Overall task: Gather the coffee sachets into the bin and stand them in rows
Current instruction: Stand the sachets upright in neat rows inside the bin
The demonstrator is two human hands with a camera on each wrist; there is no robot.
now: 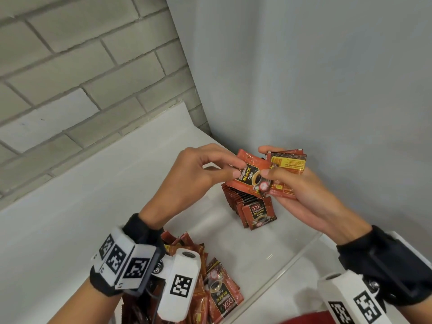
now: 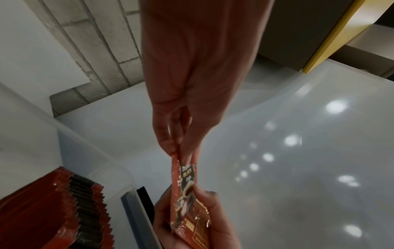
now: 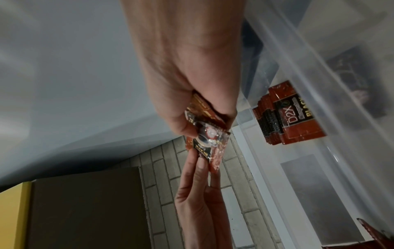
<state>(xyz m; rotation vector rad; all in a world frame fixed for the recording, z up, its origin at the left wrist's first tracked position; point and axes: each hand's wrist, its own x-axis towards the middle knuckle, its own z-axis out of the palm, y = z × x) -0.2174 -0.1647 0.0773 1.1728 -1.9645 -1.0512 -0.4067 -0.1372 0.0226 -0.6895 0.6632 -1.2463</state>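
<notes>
Row of standing sachets (image 1: pixel 250 204) sits in the bin (image 1: pixel 275 274) around 12 o'clock, loose pile (image 1: pixel 210 288) at 7, both hands' sachets (image 1: pixel 268 174) held above the row.
</notes>
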